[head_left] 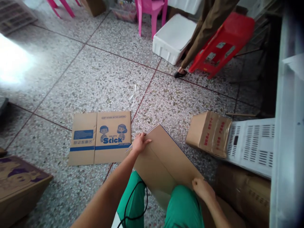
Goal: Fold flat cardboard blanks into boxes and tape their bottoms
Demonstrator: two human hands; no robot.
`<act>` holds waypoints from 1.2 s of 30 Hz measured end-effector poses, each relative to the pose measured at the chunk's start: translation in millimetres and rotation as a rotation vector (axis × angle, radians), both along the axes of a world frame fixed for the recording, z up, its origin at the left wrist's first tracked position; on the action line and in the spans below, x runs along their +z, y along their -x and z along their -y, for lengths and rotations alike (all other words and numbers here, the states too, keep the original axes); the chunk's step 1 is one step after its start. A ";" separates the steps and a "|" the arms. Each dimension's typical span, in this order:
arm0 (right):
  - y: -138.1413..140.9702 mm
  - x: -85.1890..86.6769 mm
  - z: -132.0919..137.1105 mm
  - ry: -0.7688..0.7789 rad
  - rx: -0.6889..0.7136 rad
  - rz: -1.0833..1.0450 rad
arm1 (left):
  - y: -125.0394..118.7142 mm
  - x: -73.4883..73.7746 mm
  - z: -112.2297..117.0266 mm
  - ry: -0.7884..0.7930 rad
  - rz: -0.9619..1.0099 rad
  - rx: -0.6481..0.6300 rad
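While sitting low over the speckled floor [95, 69], holding a plain brown folded box [163, 161] with both hands. Left hand [140, 143] closed on the far corner of the folded box, fingers curled over its edge. Right hand [203, 189] clenched on the near edge of the same box, at 5 o'clock from the left hand. Folded box leaning across the green knees [182, 205], with its far end close to the floor; cannot tell if touching it.

Black cable [137, 199] looping down over the left knee.

Flat on the floor at 9 o'clock from the left hand, just beside it: a printed carton [101, 137] with two cartoon kids and the word "Stick". At 3 o'clock from the left hand, well apart: a small brown box [209, 133] with red marks, leaning on a white crate [253, 145]. At 8 o'clock, by the picture's edge: a big brown box [19, 183] with purple print.

Far off at 12 o'clock: a white foam box [174, 38], a red stool [223, 41] tipped over, a pink chair [152, 12], and another person's leg [206, 28] with a dark shoe [180, 74]. Thin clear strap [135, 93] lying on the floor between the shoe and the printed carton.
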State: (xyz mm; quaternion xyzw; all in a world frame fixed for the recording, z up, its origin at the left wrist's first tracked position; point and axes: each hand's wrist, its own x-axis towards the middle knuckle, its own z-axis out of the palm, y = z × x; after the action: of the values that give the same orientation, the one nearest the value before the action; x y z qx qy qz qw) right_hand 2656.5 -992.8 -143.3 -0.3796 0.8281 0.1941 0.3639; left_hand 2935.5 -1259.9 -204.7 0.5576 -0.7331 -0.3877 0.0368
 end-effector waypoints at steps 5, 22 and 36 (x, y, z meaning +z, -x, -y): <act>-41.8 -8.1 92.6 0.417 0.266 -0.212 | -17.4 -1.1 9.4 -0.145 -0.087 -0.023; -41.2 62.8 79.0 0.552 -0.083 0.093 | -0.3 23.6 7.6 -0.311 0.370 -0.029; 195.5 206.8 -200.1 0.395 -0.575 -0.791 | -12.7 18.2 12.8 -0.295 0.494 -0.219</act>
State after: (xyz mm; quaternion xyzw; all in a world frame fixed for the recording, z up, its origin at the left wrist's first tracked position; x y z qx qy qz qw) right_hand 2461.0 -792.7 63.4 -0.0963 0.9937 0.0551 -0.0166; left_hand 2948.2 -1272.7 -186.5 0.5521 -0.7113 -0.3442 -0.2661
